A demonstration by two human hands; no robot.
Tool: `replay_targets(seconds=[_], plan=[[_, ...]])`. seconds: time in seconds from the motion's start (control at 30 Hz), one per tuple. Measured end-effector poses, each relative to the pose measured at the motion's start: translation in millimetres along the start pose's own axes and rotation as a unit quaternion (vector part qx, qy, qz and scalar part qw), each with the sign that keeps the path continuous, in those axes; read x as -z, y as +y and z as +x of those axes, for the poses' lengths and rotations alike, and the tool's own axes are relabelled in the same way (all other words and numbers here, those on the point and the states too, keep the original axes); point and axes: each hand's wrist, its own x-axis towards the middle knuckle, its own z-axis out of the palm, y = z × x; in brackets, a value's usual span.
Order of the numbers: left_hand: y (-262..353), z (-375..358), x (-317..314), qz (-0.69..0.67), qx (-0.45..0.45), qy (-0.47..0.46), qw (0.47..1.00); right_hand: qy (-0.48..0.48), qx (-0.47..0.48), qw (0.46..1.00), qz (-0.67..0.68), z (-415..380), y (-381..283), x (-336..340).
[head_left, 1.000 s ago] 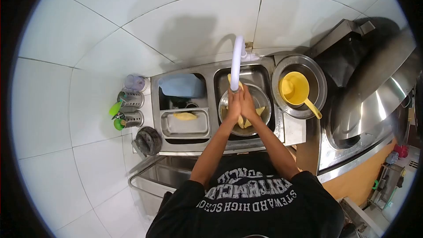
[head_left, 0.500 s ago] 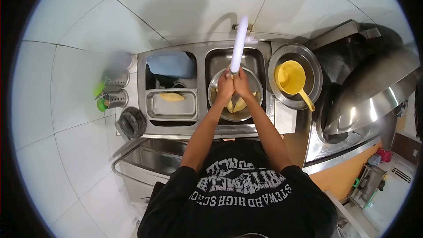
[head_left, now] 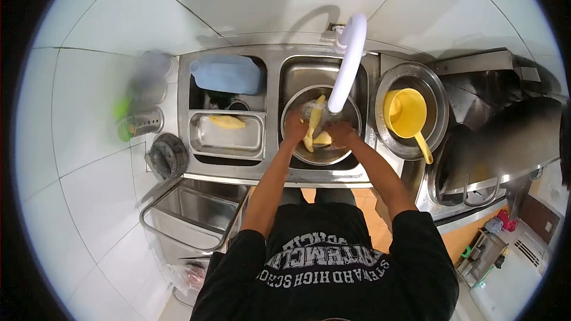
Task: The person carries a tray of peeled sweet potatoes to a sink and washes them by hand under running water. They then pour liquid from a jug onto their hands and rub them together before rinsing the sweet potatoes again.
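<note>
A round metal basin (head_left: 289, 148) of water stands in the right sink bowl under a white tap hose (head_left: 350, 59). Several peeled yellow pieces lie in it, among them a long one (head_left: 314, 123) across the middle and a shorter one (head_left: 323, 138). At the basin's left side my left hand (head_left: 294, 126) is in the water beside the long piece, its fingers blurred but seemingly loose. My right hand (head_left: 340, 133) reaches in from the right, fingers stretched out, close to the shorter piece. Water partly hides the fingertips of both.
Left of the basin, a steel tray (head_left: 257, 137) holds one more yellow piece (head_left: 227, 121), with a blue jug (head_left: 229, 74) behind. A yellow dipper (head_left: 410, 113) sits in a metal bowl (head_left: 440, 92) at right, near a large wok (head_left: 505, 142). A stone mortar (head_left: 168, 156) stands far left.
My hands have come down from the hose's end and moved apart into the basin. The hose now curves down over the basin's back right. The view has shifted slightly.
</note>
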Motion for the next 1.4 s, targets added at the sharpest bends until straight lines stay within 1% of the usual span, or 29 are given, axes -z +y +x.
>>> replay_targets(seconds=[0.07,0.1,0.17,0.2,0.23,0.3,0.33,0.37,0.4,0.43,0.47,0.5,0.53,0.57,0.6,0.63,0.7,0.73,0.77,0.8,0.83,0.87,0.9,0.93,0.97,1.0,1.13,1.3,1.4], plan=[[1.5,-6.5,2.1,-0.121,0.004,0.080,0.989,-0.007,-0.005,0.994,0.111,-16.5,3.0,28.2],[17.8,-13.2,8.1,-0.121,0.002,0.080,0.989,-0.006,-0.006,0.994,0.110,-21.6,1.8,33.3],[51.4,-25.0,14.5,-0.242,0.088,0.053,0.965,0.147,-0.030,0.907,0.393,-35.5,-7.4,38.1],[54.1,-23.9,10.4,-0.287,0.084,0.016,0.954,0.216,-0.014,0.863,0.455,-35.5,-17.1,40.4],[59.1,-22.2,2.0,-0.288,0.083,0.015,0.954,0.218,-0.015,0.863,0.455,-29.9,-29.4,41.0],[75.4,-19.4,-9.5,-0.323,0.046,0.115,0.938,0.258,-0.022,0.620,0.741,-8.9,-57.0,38.6],[104.6,-22.1,9.0,-0.345,0.012,0.146,0.927,0.258,-0.020,0.618,0.742,-3.5,-76.3,53.8],[118.0,-18.2,24.1,-0.342,0.010,0.147,0.928,0.320,-0.013,0.551,0.771,-3.6,-97.3,81.9],[125.0,-11.4,40.0,-0.469,0.062,0.076,0.878,0.378,-0.006,0.479,0.793,-3.9,-106.8,101.8],[132.8,-8.9,53.5,-0.582,0.114,0.004,0.805,0.377,-0.002,0.476,0.794,0.2,-106.8,109.6],[145.2,-11.9,62.1,-0.610,0.029,-0.042,0.791,0.471,-0.018,0.549,0.690,7.0,-106.5,118.2],[142.7,-8.1,57.8,-0.604,0.028,-0.041,0.795,0.555,-0.035,0.606,0.569,15.1,-104.8,128.5],[142.9,-2.6,51.5,-0.510,-0.009,0.055,0.859,0.560,-0.025,0.618,0.552,21.7,-96.2,141.6],[144.1,1.6,47.0,-0.405,-0.048,0.148,0.901,0.564,-0.024,0.613,0.553,15.0,-93.6,150.7],[169.6,-9.7,56.7,-0.317,-0.099,0.186,0.925,0.510,0.001,0.601,0.615,6.0,-88.9,161.4],[171.4,-10.0,59.8,-0.318,-0.107,0.183,0.924,0.454,0.027,0.587,0.670,-1.7,-85.7,172.9],[159.8,0.8,62.1,-0.308,-0.154,0.151,0.927,0.502,-0.004,0.568,0.652,-11.9,-99.2,176.8],[142.4,9.9,57.5,-0.326,-0.106,0.152,0.927,0.542,0.009,0.566,0.621,-20.5,-104.0,178.8],[131.3,14.2,50.9,-0.329,-0.111,0.148,0.926,0.578,0.021,0.563,0.589,-28.2,-106.2,183.8],[126.3,16.8,48.8,-0.324,-0.072,0.118,0.936,0.675,-0.023,0.555,0.485,-41.0,-101.0,200.1],[120.0,18.5,46.8,-0.318,-0.029,0.089,0.944,0.679,-0.023,0.553,0.482,-43.1,-84.7,204.4],[121.8,16.0,48.1,-0.341,-0.018,0.055,0.938,0.564,-0.078,0.446,0.690,-44.0,-61.9,207.8],[132.5,6.1,53.9,-0.341,-0.021,0.052,0.938,0.409,-0.126,0.307,0.850,-45.0,-41.4,212.4],[150.9,-7.3,64.0,-0.369,0.007,0.014,0.929,0.414,-0.124,0.306,0.849,-45.4,-24.3,221.6],[162.0,-14.9,69.9,-0.395,0.034,-0.025,0.918,0.380,-0.120,0.337,0.853,-45.9,-7.9,231.6],[159.3,-13.6,68.1,-0.378,0.024,-0.034,0.925,0.344,-0.117,0.369,0.856,-46.3,4.2,237.2],[158.5,-16.3,67.1,-0.399,0.013,-0.046,0.916,0.350,-0.116,0.399,0.839,-33.0,19.5,213.3],[164.4,-21.2,69.6,-0.504,0.078,-0.069,0.857,0.383,-0.119,0.406,0.821,-35.6,0.3,198.6],[159.6,-21.9,73.4,-0.490,0.049,-0.078,0.867,0.379,-0.118,0.416,0.818,-37.0,-1.8,195.9]])
